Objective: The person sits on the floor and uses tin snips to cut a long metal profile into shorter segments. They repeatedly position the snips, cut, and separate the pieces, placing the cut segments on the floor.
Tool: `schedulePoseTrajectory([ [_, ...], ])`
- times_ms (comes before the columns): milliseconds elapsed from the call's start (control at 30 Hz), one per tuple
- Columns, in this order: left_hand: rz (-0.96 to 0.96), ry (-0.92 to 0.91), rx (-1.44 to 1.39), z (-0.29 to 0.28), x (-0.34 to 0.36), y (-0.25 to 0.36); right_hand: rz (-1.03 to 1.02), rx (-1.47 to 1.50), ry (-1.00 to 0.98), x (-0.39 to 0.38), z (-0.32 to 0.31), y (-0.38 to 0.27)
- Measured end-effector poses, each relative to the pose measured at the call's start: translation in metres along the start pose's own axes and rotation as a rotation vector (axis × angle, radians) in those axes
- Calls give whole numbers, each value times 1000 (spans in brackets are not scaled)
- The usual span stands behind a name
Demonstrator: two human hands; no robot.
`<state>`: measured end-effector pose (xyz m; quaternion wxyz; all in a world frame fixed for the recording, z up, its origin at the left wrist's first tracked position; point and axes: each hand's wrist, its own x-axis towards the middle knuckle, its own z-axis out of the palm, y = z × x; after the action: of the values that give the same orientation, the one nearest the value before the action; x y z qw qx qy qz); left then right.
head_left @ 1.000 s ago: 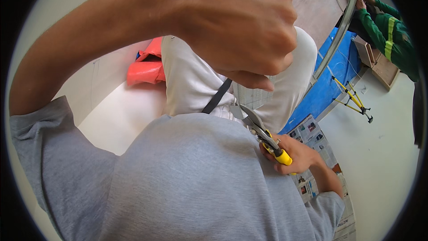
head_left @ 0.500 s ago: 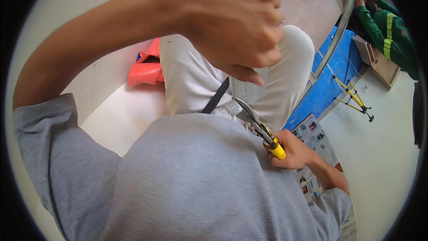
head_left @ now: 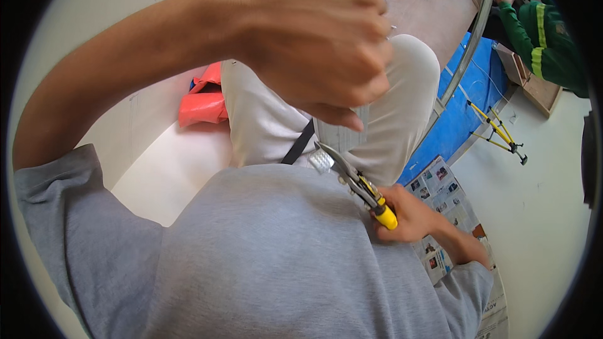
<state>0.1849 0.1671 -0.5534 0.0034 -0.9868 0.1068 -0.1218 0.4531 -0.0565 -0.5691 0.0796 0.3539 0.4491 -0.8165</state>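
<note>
Partly hidden behind the left hand (head_left: 320,44), the grey metal channel (head_left: 342,135) had its far end cut off; whether the left fingers gripped it, I couldn't tell. Beside its near end, the right hand's (head_left: 407,215) fingers grasped yellow-handled snips (head_left: 355,183).

The left arm (head_left: 147,47) is bent and reaches toward the right; the left hand (head_left: 323,47) shows its back, with fingers (head_left: 370,88) curled under and thumb (head_left: 336,115) pointing rightward. Lower in the view, the right hand (head_left: 409,215) is closed in a grip, and the right forearm (head_left: 458,242) slants inward.
</note>
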Motion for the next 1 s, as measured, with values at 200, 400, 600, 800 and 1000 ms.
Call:
schedulePoseTrajectory([
  [200, -6, -110, -60, 8, 2, -11, 72, 74, 214, 14, -5, 3],
  [400, 22, -38, 17, 7, -9, -4, -22, 121, -14, 27, -14, 12],
  [600, 19, -40, 35, 25, -32, 12, -24, -62, 50, 57, -1, 12],
  [800, -89, -120, -8, 36, -28, -8, 37, -263, 668, 60, 7, 17],
  [1000, -9, -42, -2, 36, -22, -19, -73, 85, 55, 42, -21, 19],
])
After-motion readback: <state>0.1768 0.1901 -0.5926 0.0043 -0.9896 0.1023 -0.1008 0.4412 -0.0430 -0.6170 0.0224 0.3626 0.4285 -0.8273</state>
